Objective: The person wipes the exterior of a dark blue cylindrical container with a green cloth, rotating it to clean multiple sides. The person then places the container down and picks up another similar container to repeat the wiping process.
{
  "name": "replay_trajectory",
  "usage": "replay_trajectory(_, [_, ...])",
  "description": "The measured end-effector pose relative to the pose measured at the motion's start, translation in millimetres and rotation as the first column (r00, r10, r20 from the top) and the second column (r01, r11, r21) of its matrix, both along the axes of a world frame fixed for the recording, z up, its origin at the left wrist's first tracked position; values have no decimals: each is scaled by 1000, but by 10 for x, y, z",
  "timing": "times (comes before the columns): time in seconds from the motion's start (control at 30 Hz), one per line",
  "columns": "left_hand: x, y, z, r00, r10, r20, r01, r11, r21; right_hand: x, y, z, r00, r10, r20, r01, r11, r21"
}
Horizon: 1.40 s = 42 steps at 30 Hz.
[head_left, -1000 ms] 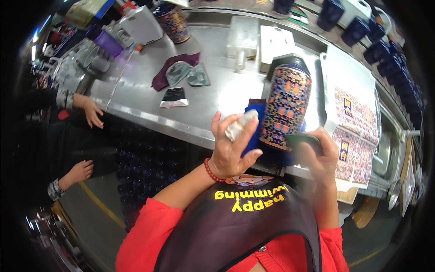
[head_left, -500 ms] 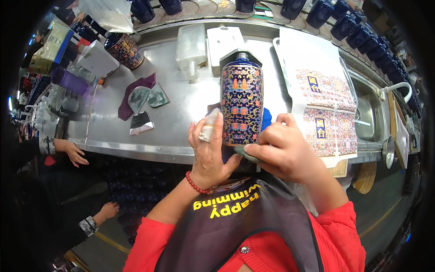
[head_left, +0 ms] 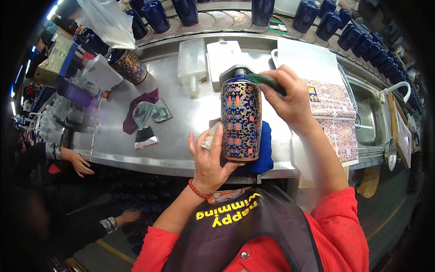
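A dark blue bottle covered in a colourful floral pattern lies in front of me, its neck pointing away. My left hand supports the bottle's base end from the left; one finger is wrapped in white cloth. Pinched in my right hand is a dark green flat pad, held against the bottle's right shoulder near the neck. A grey angular rest shows behind the neck. Under the bottle's right side lies a blue cloth.
Patterned transfer sheets lie to the right, before a sink. Left are dark cloth and film scraps and another patterned bottle. A clear bottle lies behind. Blue bottles line a conveyor. Another person's hands are at left.
My right hand has moved from the bottle's base up to its shoulder, carrying the green pad. My left hand still supports the base. The other person's lower hand has shifted right.
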State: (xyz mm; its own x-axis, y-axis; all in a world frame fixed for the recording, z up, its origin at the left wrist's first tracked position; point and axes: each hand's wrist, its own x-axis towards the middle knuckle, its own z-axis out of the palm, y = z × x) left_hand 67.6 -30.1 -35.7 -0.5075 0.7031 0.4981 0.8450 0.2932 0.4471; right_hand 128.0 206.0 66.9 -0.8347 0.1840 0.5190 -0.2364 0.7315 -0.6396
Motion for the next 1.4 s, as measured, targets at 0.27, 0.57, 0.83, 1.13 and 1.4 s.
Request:
replay_trajectory(0.27, [43, 35, 65, 1000, 11, 10, -11, 1000, -20, -68, -73, 85, 952, 305, -29, -306, 945, -116])
replay_trajectory(0.57, [-14, 61, 38, 997, -15, 70, 15, 1000, 1, -116, 93, 7, 912, 410, 27, -410, 912, -8])
replay_trajectory(0.83, [-33, 77, 117, 999, -50, 6, 50, 999, -7, -26, 13, 71, 856, 510, 77, -516, 839, 176])
replay_trajectory(1.13, [-7, 80, 166, 998, -55, -24, 54, 996, -65, -229, 233, -6, 963, 257, 82, -259, 966, 15])
replay_trajectory(1.4, [-191, 14, 19, 955, -230, 186, 238, 971, -21, 38, 179, -67, 965, 23, 261, 163, 725, -669])
